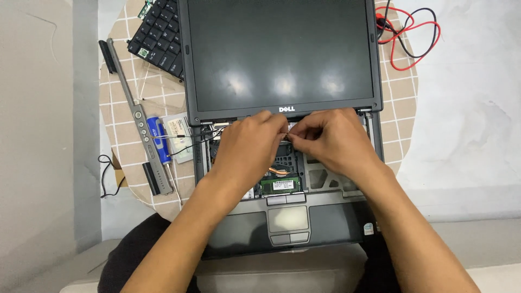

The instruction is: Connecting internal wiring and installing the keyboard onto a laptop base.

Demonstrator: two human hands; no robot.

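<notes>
Right, both forearms come up from the bottom edge and converge over the open laptop, wrists bent down, knuckles up. Left hand is curled, thumb and forefinger pinched together at the tips; right hand mirrors it, fingers bunched and pinched. The two pinches meet just below the screen hinge on something thin, a small wire or cable end, too fine to make out clearly, and how firmly each hand has it I cannot tell.

Room is tight: the upright screen stands just behind the knuckles, and the bare chassis walls close in on either side. Beneath the palms the keyboard bay lies exposed, a green memory module just below the left hand, the touchpad nearer the body.

The thin piece appears to run left to right between the fingertips, parallel to the hinge. Laptop's long axis runs the same way, screen facing the person.

Off to the left on the round mat: the removed keyboard tilted at the top, a long grey trim strip running diagonally, a blue-handled screwdriver beside it. Red and black leads loop at top right on the pale surface
</notes>
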